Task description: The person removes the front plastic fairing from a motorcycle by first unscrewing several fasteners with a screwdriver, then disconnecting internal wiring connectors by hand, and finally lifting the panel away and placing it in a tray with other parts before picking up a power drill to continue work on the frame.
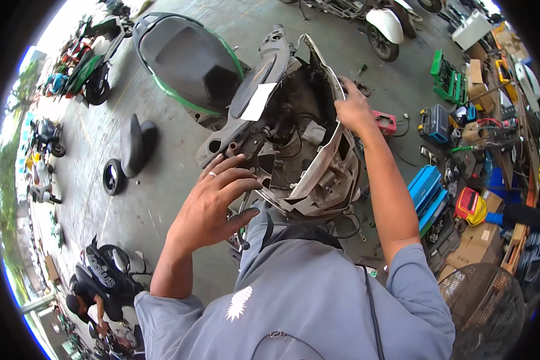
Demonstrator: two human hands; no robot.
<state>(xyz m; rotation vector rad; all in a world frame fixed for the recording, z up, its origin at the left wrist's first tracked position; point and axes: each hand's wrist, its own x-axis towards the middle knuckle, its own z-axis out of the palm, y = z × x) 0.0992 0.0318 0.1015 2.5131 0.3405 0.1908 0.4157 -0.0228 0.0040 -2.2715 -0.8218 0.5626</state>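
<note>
In front of me is a partly stripped scooter whose inner frame and wiring (291, 135) are exposed. My right hand (355, 111) is closed round the right edge of a dirty off-white scooter body panel (333, 180), thumb on the near side. The panel curves round the open cavity towards my waist. My left hand (207, 204), with a ring on one finger, is open and its fingers are spread beside the panel's left end. Whether its fingertips touch the scooter I cannot tell. A white paper sheet (259, 102) lies on the grey trim (225, 135).
A black seat with green edging (186, 63) is beyond my left hand. On the floor are a loose seat (132, 147) and a tyre (113, 177). Toolboxes (427, 195) and cartons crowd the right, with a fan (483, 309) nearer. A person (96, 300) works at lower left.
</note>
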